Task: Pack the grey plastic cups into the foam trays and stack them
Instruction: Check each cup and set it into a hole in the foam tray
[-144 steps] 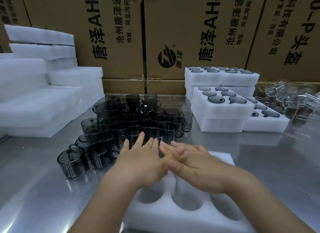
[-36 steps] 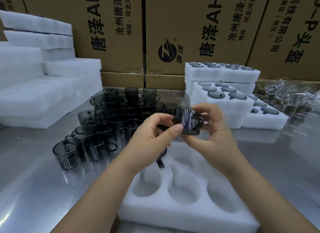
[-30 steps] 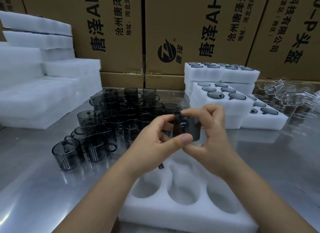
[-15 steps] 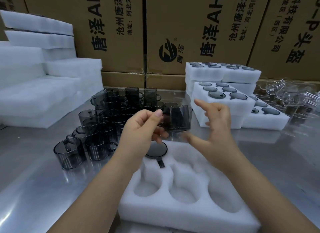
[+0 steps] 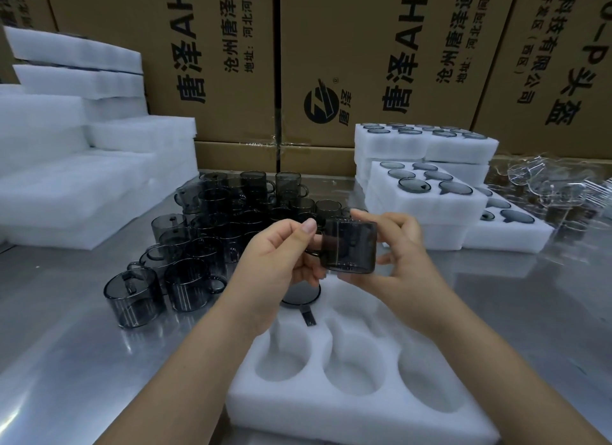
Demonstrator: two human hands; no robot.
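Both hands hold one grey see-through cup point(image 5: 351, 246) in the air above the foam tray point(image 5: 361, 411). My left hand point(image 5: 275, 262) pinches the cup's handle side. My right hand point(image 5: 400, 249) grips the cup's body from the right and below. One cup point(image 5: 299, 295) sits in the tray's far-left hole, its handle in the slot. The three near holes hold nothing. A cluster of several loose grey cups point(image 5: 212, 232) stands on the metal table, left of my hands.
Filled foam trays point(image 5: 427, 209) are stacked at the back right, with clear plastic cups point(image 5: 549, 186) beyond them. Blank foam sheets point(image 5: 82, 169) are piled at the left. Cardboard boxes point(image 5: 331, 63) wall off the back. The steel table point(image 5: 59, 345) shows bare at the left front.
The right hand, open beside the cup half a second ago, has closed on it again. The cup has shifted right and down a little, held by both hands.
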